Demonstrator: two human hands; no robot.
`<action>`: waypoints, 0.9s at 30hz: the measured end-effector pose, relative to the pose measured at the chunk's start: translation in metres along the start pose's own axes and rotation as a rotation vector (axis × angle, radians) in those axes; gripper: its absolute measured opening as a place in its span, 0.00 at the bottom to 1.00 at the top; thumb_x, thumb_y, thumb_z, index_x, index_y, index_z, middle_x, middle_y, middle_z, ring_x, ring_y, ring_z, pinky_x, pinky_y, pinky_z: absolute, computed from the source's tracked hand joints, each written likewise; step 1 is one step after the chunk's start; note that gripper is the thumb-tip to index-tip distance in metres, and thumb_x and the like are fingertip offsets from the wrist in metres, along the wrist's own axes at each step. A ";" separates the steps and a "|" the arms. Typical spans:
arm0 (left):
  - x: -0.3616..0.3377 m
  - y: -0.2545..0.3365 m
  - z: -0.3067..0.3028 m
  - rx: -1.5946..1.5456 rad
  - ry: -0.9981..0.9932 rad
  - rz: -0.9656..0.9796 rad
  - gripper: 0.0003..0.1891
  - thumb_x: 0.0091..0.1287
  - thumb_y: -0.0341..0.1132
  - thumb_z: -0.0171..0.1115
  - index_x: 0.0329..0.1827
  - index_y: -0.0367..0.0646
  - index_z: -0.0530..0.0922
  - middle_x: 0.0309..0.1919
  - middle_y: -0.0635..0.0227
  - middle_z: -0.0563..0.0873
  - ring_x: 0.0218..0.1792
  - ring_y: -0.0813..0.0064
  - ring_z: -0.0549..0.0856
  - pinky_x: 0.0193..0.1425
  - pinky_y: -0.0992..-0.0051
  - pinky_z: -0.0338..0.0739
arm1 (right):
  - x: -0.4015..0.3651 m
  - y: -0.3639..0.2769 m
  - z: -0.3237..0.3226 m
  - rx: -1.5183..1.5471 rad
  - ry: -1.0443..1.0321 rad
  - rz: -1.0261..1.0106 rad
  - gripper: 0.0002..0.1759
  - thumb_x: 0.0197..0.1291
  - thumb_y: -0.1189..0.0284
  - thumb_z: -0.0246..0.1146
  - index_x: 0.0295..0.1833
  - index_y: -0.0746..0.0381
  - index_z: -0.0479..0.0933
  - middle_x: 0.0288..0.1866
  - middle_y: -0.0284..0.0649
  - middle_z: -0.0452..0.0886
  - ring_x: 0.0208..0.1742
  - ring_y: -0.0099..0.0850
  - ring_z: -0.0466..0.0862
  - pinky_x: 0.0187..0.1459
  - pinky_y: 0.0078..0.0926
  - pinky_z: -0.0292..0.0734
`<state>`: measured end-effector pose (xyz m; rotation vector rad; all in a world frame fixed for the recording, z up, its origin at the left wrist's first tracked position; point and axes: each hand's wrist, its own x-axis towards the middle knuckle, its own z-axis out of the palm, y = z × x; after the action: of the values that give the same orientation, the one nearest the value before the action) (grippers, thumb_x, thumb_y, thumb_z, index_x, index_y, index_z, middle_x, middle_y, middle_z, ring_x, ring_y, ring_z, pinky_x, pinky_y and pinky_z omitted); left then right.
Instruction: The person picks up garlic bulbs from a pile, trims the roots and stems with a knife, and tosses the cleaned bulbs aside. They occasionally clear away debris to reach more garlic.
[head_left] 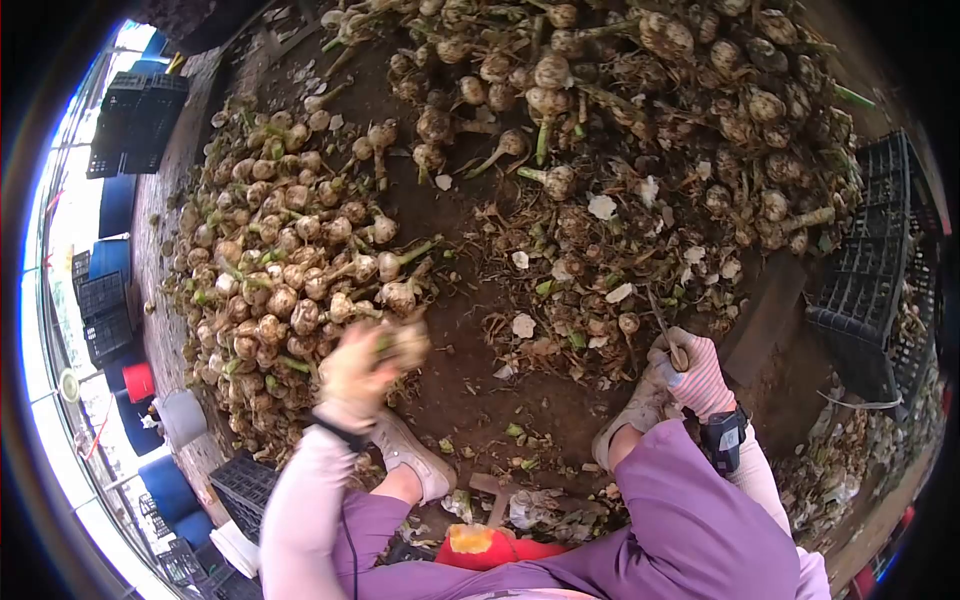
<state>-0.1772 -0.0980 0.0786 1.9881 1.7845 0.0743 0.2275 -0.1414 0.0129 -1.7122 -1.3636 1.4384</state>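
My left hand [350, 372], smeared by motion, is at the near right edge of a heap of trimmed garlic bulbs [285, 300]. A blurred garlic bulb [403, 345] shows at its fingers. In a pink-striped glove, my right hand [690, 372] is closed around the handle of a small knife [661, 318], whose thin dark blade points up and away from me. Beyond the blade lies a litter of cut roots, stems and pale skins [590, 290]. At the top, untrimmed garlic [690, 90] with stems and roots is piled up.
Black plastic crates [870, 260] stand at the right, with a dark board [765, 320] beside them. More crates [135, 120] and blue containers [170, 485] line the left side. A red object with a yellow patch [475, 545] lies between my legs.
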 end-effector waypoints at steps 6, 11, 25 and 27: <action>-0.077 -0.127 -0.180 0.625 0.139 -0.709 0.16 0.62 0.39 0.60 0.44 0.35 0.74 0.33 0.57 0.79 0.36 0.67 0.81 0.39 0.67 0.76 | 0.004 0.003 -0.008 -0.088 -0.049 -0.021 0.09 0.51 0.74 0.64 0.37 0.67 0.75 0.21 0.33 0.73 0.24 0.19 0.70 0.28 0.20 0.70; 0.031 -0.112 -0.187 0.284 0.363 -0.427 0.31 0.59 0.45 0.63 0.61 0.34 0.69 0.49 0.51 0.79 0.55 0.59 0.77 0.59 0.65 0.71 | 0.002 -0.006 -0.010 0.087 -0.039 0.077 0.10 0.50 0.73 0.64 0.36 0.67 0.74 0.21 0.33 0.73 0.25 0.19 0.71 0.29 0.22 0.71; 0.349 -0.017 0.067 -0.543 0.260 -0.449 0.52 0.51 0.53 0.70 0.72 0.37 0.49 0.61 0.46 0.71 0.63 0.59 0.71 0.64 0.72 0.64 | 0.002 0.009 -0.042 -0.167 0.180 0.119 0.09 0.47 0.72 0.64 0.30 0.65 0.72 0.18 0.47 0.68 0.20 0.42 0.64 0.25 0.29 0.67; 0.341 0.009 0.064 -0.343 0.337 -0.494 0.50 0.52 0.49 0.69 0.72 0.37 0.50 0.61 0.45 0.71 0.62 0.57 0.71 0.64 0.71 0.64 | 0.003 0.012 -0.046 -0.228 0.151 0.138 0.09 0.47 0.72 0.64 0.30 0.65 0.72 0.19 0.47 0.68 0.20 0.43 0.64 0.24 0.29 0.67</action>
<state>-0.0943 0.2070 -0.0641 1.3144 2.2454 0.5418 0.2744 -0.1339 0.0154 -2.0517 -1.3937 1.2324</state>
